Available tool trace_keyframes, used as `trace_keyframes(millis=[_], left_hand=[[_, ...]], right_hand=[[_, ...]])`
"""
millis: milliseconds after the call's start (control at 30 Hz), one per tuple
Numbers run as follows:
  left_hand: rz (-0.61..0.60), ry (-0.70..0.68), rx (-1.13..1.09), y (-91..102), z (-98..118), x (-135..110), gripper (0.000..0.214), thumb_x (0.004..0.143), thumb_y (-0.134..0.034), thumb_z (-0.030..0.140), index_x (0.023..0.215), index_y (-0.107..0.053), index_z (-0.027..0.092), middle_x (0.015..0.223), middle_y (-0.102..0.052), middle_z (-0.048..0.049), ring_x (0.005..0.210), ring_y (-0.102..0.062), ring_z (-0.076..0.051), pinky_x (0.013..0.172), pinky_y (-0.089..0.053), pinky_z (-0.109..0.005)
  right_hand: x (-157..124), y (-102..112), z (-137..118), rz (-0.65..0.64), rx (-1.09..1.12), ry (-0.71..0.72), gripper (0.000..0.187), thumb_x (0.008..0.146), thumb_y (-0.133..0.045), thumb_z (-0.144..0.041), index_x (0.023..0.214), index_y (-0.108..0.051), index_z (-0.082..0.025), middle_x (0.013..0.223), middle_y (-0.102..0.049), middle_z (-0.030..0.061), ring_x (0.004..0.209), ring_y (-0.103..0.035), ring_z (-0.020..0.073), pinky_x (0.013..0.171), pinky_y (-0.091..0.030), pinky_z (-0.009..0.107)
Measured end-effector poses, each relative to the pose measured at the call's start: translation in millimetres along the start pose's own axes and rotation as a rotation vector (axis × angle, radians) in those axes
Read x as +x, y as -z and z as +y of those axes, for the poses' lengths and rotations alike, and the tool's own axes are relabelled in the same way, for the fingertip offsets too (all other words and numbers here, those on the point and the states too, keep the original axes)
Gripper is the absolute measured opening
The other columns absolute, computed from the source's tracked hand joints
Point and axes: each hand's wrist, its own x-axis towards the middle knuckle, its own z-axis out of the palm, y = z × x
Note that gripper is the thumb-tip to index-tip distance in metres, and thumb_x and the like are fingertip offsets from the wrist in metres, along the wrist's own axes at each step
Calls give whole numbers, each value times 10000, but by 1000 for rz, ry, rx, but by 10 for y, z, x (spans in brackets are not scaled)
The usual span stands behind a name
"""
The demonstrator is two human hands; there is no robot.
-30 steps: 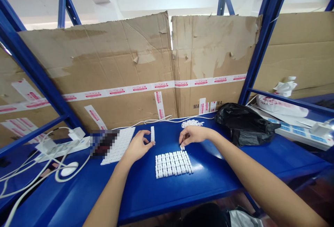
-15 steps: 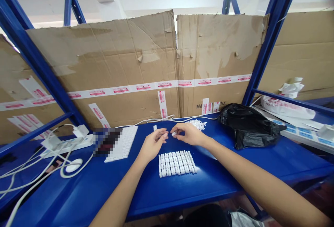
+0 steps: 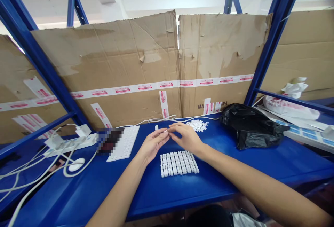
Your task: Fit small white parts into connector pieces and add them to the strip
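Pressure easing could drop the tiny white piece [image 3: 166, 131] pinched narrowly between the left hand [image 3: 152, 146] and right hand [image 3: 186, 139] onto the blue shelf [image 3: 130, 192].

White piece [image 3: 166, 131] at fingertips [image 3: 169, 128] too small to tell; patch [image 3: 109, 141] pixelated

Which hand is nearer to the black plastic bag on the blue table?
Right. The right hand is closer, apart from the black plastic bag on its left side; the left hand is farther, beyond the right hand.

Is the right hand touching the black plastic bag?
Apart: in the head view, blue shelf separates the right hand from the black plastic bag.
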Motion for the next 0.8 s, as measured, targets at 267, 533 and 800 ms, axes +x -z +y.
trace_keyframes(millis=[267, 533, 800], left_hand=[[9, 62, -15, -14, -42, 29, 167, 860, -800, 183, 1019, -753, 159, 1134, -791, -111, 1126, -738, -222, 1112, -539, -359], [55, -97, 318, 17, -23, -20, 343, 757, -882, 274, 1059, -781, 146, 1102, -803, -140, 1146, -730, -292, 1133, -501, -471], [114, -422, 595, -88, -53, -25, 384, 743, -863, 265, 1104, -742, 215, 1043, -805, -75, 962, -774, -248, 986, -601, -438]], right_hand=[[38, -45, -23, -11, -165, 56, 160, 984, -525, -150, 1002, -668, -218, 1034, -713, 94, 1021, -644, 215, 911, -547, 364], [124, 517, 539, -40, -593, -385, 150, 919, -572, -125, 1014, -667, -191, 916, -709, 106, 973, -619, 262, 802, -486, 328], [39, 386, 367, -138, -306, -256, 276, 1042, -503, -302, 874, -694, -196, 844, -735, 69, 885, -610, 233, 800, -458, 337]])
